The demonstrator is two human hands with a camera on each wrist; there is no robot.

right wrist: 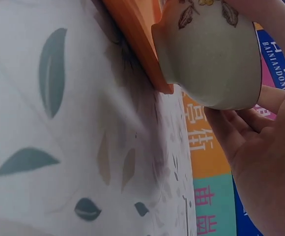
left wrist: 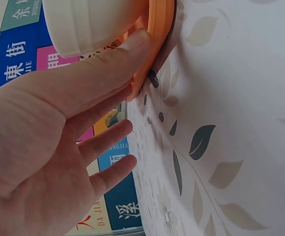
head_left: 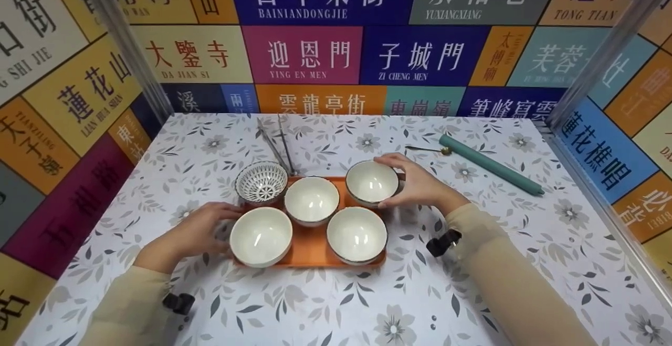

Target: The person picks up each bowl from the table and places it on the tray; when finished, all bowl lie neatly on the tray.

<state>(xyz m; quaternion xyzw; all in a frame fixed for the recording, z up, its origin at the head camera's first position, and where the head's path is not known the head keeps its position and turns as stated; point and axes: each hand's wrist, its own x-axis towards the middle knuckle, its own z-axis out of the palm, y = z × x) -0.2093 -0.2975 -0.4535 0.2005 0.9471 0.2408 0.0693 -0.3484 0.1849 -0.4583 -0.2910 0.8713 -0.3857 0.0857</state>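
Observation:
An orange tray (head_left: 310, 254) carries several small bowls, most plain cream inside. My right hand (head_left: 422, 186) grips the far-right bowl (head_left: 371, 180), thumb on the near side and fingers round the far side. In the right wrist view this bowl (right wrist: 211, 59) shows a floral outside, its foot close to the tray's edge. My left hand (head_left: 194, 233) is at the tray's left side, beside the near-left bowl (head_left: 261, 237). The left wrist view shows its thumb against the tray rim (left wrist: 155, 39), other fingers extended. A bowl with a dark lattice pattern (head_left: 261, 182) sits at the tray's far-left corner.
Behind the tray lie thin dark sticks (head_left: 278, 144). A small gold-tipped spoon (head_left: 428, 149) and a long green rod (head_left: 491, 165) lie at the back right. The floral-covered table (head_left: 289, 304) meets printed sign walls at the back and sides.

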